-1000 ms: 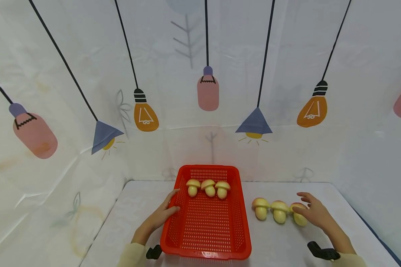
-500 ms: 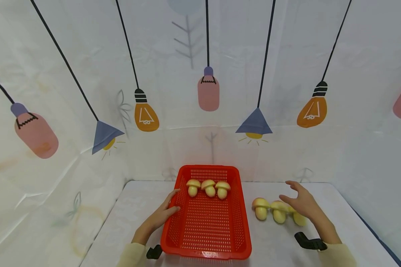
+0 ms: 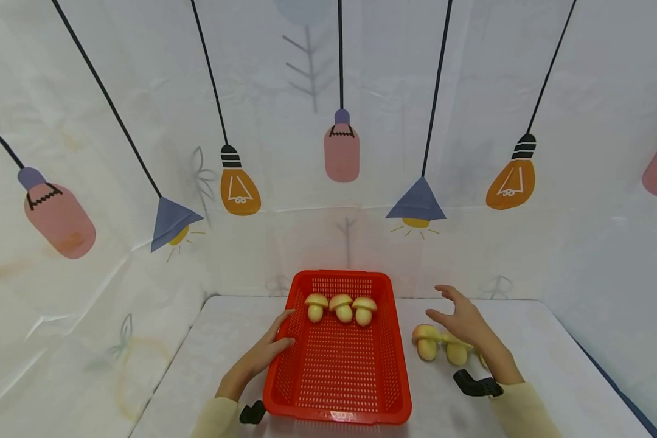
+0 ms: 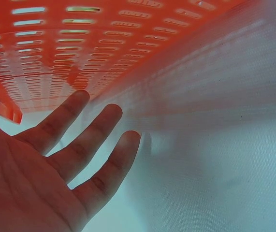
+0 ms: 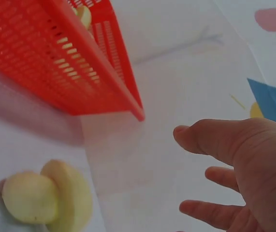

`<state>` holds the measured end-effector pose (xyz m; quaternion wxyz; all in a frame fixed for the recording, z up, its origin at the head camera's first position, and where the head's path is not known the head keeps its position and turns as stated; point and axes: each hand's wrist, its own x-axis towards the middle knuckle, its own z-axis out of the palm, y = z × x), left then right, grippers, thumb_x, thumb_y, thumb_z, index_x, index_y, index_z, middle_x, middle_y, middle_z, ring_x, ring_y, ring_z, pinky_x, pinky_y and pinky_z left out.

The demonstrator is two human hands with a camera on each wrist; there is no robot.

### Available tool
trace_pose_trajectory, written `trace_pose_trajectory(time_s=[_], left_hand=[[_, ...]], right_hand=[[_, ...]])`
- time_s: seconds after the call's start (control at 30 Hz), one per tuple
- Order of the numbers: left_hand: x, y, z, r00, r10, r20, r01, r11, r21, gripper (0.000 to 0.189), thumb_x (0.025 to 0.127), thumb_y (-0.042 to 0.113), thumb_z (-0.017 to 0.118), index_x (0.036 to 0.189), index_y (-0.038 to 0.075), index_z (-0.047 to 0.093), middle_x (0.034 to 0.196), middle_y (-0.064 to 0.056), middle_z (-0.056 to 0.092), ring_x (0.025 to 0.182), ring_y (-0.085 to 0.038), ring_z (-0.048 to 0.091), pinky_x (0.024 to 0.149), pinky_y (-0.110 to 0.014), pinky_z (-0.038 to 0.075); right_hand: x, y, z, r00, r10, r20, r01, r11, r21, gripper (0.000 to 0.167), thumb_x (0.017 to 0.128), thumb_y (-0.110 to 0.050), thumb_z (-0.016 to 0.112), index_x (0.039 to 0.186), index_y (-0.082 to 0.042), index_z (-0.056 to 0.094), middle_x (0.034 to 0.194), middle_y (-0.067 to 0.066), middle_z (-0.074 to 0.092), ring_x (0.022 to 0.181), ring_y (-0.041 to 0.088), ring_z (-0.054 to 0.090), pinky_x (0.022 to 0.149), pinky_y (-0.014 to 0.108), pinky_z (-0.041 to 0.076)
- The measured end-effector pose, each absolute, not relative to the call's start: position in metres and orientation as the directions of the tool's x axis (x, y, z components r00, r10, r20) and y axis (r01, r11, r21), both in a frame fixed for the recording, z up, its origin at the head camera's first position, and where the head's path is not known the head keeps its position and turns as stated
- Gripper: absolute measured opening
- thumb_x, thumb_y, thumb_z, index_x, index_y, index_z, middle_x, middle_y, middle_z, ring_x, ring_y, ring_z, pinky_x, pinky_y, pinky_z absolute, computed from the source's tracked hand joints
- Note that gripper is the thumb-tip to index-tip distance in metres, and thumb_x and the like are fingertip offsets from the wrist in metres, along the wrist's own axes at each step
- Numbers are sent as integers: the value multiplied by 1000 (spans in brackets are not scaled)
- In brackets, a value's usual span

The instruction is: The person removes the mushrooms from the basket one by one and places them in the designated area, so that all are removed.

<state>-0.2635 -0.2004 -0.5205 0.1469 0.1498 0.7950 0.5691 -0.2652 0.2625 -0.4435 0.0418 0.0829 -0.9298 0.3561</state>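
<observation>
My left hand (image 3: 263,354) rests at the left rim of a red plastic basket (image 3: 339,383), thumb and fingertips on the edge. In the left wrist view its other fingers (image 4: 87,140) reach out fairly straight beside the perforated wall. My right hand (image 3: 465,319) is raised with thumb and fingers spread, nothing between them. It partly covers a row of yellow toy mushrooms on the white table, near the left mushroom (image 3: 427,344) and the middle mushroom (image 3: 457,353); the third is mostly hidden. In the right wrist view a mushroom (image 5: 31,198) lies below the hand.
Inside the basket, three similar mushrooms (image 3: 342,309) stand in a row towards its far end. The white table (image 3: 224,322) ends at a pale wall sheet (image 3: 471,255) printed with hanging lamps. A black strap (image 3: 476,384) sits at my right wrist.
My right hand has moved left and upward from the rightmost mushroom on the table, passing over the row, fingers still spread. My left hand, the basket and the mushrooms stay put.
</observation>
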Motion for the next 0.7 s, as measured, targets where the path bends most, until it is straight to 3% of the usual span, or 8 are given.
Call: trace_pose_trajectory(time_s=[0.33, 0.7], left_hand=[[-265, -202, -523, -906, 420, -55, 87, 310, 947, 69, 105, 23, 50, 164, 21, 15, 157, -29, 30, 118, -34, 59, 94, -48, 56], [-262, -201, -521, -913, 405, -46, 85, 300, 950, 67, 106, 24, 49, 164, 22, 16, 156, -28, 32, 118, -34, 59, 94, -44, 56]], right_hand=[[-278, 222, -440, -973, -182, 143, -229, 664, -712, 71, 95, -34, 71, 151, -2, 41, 149, 34, 47, 134, 58, 46, 104, 68, 44], [-288, 184, -439, -960, -232, 159, -270, 610, -745, 75, 94, -35, 73, 153, -4, 38, 152, 32, 46, 134, 55, 48, 104, 63, 48]])
